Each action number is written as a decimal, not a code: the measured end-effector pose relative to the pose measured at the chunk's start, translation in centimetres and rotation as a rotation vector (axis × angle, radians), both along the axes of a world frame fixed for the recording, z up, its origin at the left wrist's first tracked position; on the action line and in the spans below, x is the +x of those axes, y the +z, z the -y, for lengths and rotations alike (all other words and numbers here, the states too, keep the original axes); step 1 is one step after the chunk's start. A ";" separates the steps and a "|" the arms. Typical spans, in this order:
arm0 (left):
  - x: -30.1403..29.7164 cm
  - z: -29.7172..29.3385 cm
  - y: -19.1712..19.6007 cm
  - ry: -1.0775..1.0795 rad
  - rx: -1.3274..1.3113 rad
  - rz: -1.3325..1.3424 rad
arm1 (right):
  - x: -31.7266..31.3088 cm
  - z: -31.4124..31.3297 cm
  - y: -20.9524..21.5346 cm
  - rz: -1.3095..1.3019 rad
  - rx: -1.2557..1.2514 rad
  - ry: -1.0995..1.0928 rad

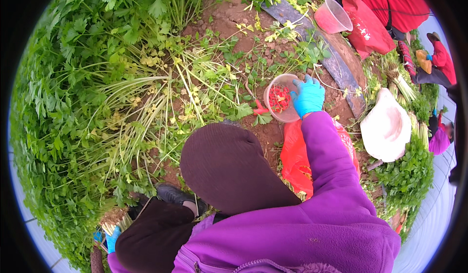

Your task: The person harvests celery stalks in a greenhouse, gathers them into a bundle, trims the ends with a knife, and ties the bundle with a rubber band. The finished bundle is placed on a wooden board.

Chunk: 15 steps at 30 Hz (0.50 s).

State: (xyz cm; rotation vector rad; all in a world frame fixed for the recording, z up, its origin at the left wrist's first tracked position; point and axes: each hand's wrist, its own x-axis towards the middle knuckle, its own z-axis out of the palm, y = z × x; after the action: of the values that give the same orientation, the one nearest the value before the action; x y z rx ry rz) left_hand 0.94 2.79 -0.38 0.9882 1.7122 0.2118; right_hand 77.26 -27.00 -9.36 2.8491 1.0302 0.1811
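My right hand [309,95], in a blue glove, is at the right rim of a clear plastic tub [269,86], its fingers curled over the edge. Small red pieces [279,98], too small to name surely, lie in the tub. Against the tub's left side sits an orange-red handle-like thing [261,108], mostly hidden. Far to the lower left, my blue-gloved left hand [112,239] is closed round a bunch of celery [117,225], pale stalks and brown roots showing. My knee and thigh partly screen that side.
Standing celery [73,102] fills the left; loose stalks [161,85] litter the soil. A red plastic bag [295,158] lies beneath my right arm. Beyond are a dark strip [341,68], a second tub [333,17], a white sack [386,127], and other people [441,61] at the right.
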 end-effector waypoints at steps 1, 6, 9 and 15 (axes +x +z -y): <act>0.0 0.0 -0.1 0.001 -0.002 -0.001 | -0.2 0.1 0.1 0.030 0.083 0.042; 0.0 -0.3 -0.1 0.000 -0.011 -0.012 | -1.8 -1.0 -2.6 -0.566 0.273 -0.065; 0.1 -0.5 0.2 -0.003 -0.004 -0.018 | -1.8 -2.5 -5.9 -0.740 0.191 -0.191; 0.2 -0.3 0.4 0.005 0.006 -0.027 | -0.9 -4.7 -12.0 -0.640 -0.004 -0.174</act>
State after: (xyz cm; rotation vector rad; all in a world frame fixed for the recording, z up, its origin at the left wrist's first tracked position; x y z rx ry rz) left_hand 1.17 3.11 -0.01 0.9959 1.7398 0.2076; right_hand 76.36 -22.34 -21.39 3.0296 0.8348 -0.7896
